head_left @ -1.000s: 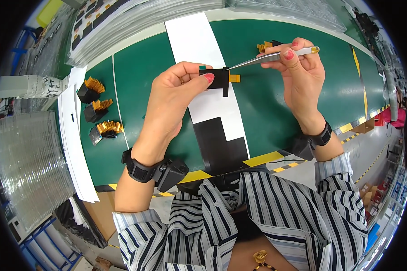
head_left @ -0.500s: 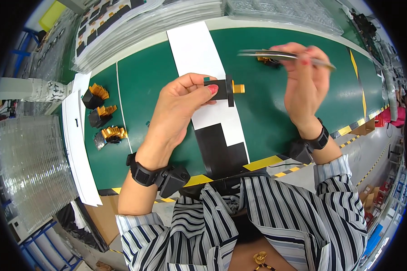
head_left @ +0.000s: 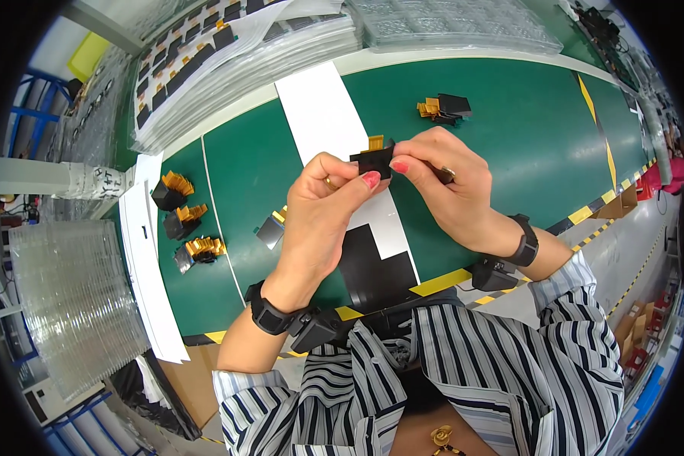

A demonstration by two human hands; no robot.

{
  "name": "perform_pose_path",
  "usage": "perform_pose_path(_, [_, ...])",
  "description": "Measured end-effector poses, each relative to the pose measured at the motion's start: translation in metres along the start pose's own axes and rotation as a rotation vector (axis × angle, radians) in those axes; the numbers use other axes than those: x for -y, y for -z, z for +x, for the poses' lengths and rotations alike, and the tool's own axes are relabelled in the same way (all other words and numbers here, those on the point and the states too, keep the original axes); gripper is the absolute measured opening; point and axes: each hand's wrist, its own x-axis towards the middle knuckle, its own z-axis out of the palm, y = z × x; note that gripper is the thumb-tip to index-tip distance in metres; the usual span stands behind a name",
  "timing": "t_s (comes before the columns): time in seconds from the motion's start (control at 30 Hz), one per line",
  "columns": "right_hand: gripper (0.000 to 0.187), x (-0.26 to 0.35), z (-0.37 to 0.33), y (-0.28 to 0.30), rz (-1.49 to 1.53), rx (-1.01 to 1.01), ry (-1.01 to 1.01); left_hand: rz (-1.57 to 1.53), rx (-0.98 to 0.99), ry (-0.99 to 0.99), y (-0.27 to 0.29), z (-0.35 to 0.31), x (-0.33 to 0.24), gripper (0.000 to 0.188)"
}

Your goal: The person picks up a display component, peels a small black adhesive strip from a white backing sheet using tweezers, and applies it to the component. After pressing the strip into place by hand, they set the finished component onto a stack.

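hands [head_left: 387, 190] now joined on black part [head_left: 374, 161] | green bench [head_left: 509, 129] | white strip [head_left: 319, 106]

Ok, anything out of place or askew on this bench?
Nothing stands out. Both the left hand and right hand pinch a small black part above the green mat; similar parts sit grouped at left.

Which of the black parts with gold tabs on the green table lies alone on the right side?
The black-and-gold part beyond the hands, right of the white strip; the others cluster at the left.

tweezers [head_left: 442, 173] mostly hidden (right hand [head_left: 448, 194])
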Motion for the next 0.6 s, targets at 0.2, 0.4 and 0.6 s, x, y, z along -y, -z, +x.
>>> perform_pose_path(0.2, [0.008, 0.0013, -0.0022, -0.0004, 0.072, 0.003, -0.093, 0.173, -0.021, -0.035, -0.0031, -0.0008, -0.0006, 0.008])
perform_pose_path(0.4, [0.005, 0.0015, -0.0012, 0.0009, 0.094, 0.028, -0.164, 1.079, -0.187, -0.646, 0.0028, -0.0035, -0.0090, 0.009])
perform_pose_path(0.6, [0.005, 0.0007, -0.0036, -0.0004, 0.123, 0.108, -0.105, 0.913, -0.127, -0.429, 0.0008, -0.0040, -0.0066, 0.008])
